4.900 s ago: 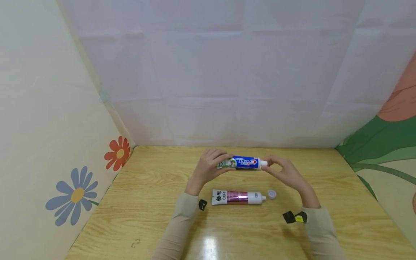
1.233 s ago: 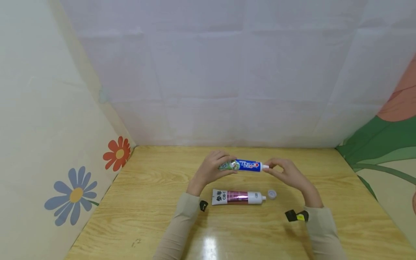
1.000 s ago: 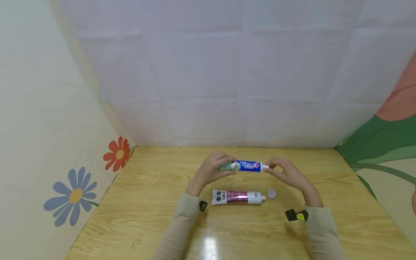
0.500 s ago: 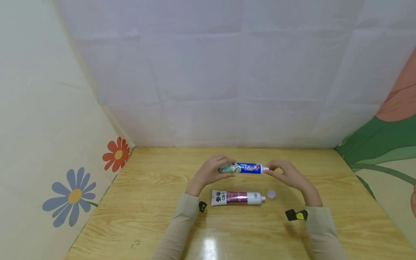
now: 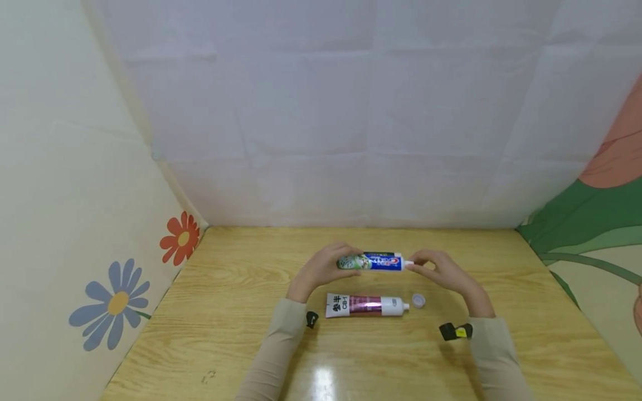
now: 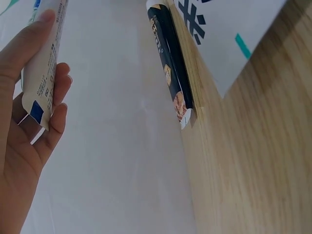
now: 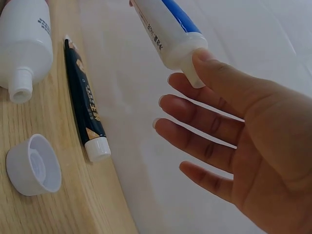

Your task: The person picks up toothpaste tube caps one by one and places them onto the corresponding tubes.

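My left hand (image 5: 321, 267) grips the rear half of a blue, green and white toothpaste tube (image 5: 383, 262), with the thumb along one side in the left wrist view. The tube lies level above the table, its narrow white cap (image 7: 191, 73) pointing right. Thumb and index finger of my right hand (image 5: 446, 273) pinch that cap; the other fingers spread loosely below in the right wrist view. Nearer me a pink and white toothpaste tube (image 5: 366, 305) lies on the table with its nozzle uncovered. A loose round white cap (image 5: 418, 301) rests beside that nozzle.
A black toothpaste tube (image 7: 85, 97) with a white cap lies on the wooden table (image 5: 241, 345) behind the held tube, mostly hidden in the head view. White sheeting (image 5: 311, 111) hangs along the back edge. Flower-painted walls (image 5: 120, 303) stand at both sides.
The held toothpaste tube and both hands have shifted slightly toward me, and a strip of the black tube shows behind it. The right fingers stay at the cap. The pink tube lies still.
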The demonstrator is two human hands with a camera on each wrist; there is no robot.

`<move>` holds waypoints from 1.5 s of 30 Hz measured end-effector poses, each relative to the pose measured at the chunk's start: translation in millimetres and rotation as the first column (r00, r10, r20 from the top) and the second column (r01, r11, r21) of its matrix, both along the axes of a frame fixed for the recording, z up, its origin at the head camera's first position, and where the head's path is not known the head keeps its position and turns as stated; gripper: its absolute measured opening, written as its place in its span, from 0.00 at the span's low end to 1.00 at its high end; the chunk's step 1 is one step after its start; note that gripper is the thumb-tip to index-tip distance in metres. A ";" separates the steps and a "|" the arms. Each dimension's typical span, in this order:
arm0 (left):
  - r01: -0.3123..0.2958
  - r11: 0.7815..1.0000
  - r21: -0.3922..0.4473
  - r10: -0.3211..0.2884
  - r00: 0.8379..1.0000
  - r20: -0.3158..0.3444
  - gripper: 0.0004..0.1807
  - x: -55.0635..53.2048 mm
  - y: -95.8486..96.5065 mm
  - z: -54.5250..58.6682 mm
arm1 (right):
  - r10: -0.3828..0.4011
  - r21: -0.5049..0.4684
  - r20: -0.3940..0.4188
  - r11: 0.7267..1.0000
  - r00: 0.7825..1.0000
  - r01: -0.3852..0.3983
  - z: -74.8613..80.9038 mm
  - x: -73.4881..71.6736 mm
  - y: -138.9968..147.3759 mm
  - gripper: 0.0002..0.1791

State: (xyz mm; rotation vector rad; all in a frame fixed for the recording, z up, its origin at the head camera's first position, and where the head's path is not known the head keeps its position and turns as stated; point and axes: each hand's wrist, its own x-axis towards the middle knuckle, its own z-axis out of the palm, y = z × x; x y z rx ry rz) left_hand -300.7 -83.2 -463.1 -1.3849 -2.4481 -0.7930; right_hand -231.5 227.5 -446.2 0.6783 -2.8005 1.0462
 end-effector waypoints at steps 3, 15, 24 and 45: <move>0.002 1.000 -0.012 -0.002 1.000 0.024 0.29 0.0 -0.4 -0.9 | 0.000 0.002 0.012 1.000 1.000 0.000 -1.4 -0.5 0.1 0.12; -0.009 0.998 -0.069 0.013 0.998 0.057 0.28 -2.5 -0.8 -4.7 | 0.013 0.006 0.043 1.000 0.999 -0.014 -9.9 -2.8 0.6 0.13; -0.009 0.997 -0.077 0.017 0.994 0.111 0.28 -3.6 -0.9 -8.2 | 0.010 0.009 0.062 1.000 0.998 -0.010 -14.2 -4.3 0.6 0.13; -0.020 0.992 -0.128 0.053 0.966 0.255 0.28 -4.8 -2.9 -19.2 | 0.072 0.026 0.104 0.997 0.992 -0.075 -27.8 -10.5 3.5 0.13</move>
